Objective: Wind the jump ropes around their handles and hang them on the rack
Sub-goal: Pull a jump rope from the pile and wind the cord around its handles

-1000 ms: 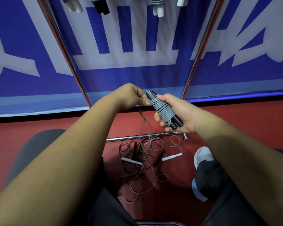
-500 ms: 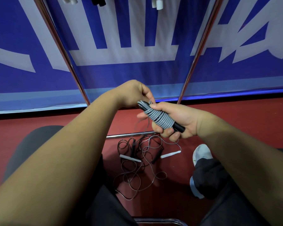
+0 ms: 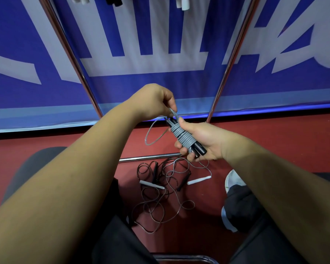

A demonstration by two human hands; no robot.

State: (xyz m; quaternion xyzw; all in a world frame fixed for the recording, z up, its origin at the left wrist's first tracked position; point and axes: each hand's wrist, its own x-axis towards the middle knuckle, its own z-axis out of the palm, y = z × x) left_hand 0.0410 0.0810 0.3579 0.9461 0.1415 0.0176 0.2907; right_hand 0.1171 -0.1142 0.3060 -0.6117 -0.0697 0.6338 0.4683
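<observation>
Right grip (image 3: 200, 140) clasps wound handles (image 3: 199, 149); left grip (image 3: 152, 101) pinches rope (image 3: 180, 135).

Wound jump rope (image 3: 181, 135) in my right hand (image 3: 200, 138); left hand (image 3: 152, 101) pinches its upper end. Loose ropes (image 3: 166, 187) on floor (image 3: 274, 141) beneath, just before rack's base bar (image 3: 147, 158).

Blue-and-white banner (image 3: 160, 86) behind red floor (image 3: 274, 140)

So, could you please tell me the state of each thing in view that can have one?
left hand: pinches the grey rope.
right hand: grips the black handles.
grey rope: mostly wound round the handles, one slack loop hanging.
black handles: held side by side, wrapped.
floor ropes: unwound, tangled.
hung handles: hanging at the top edge, cut off.
</observation>
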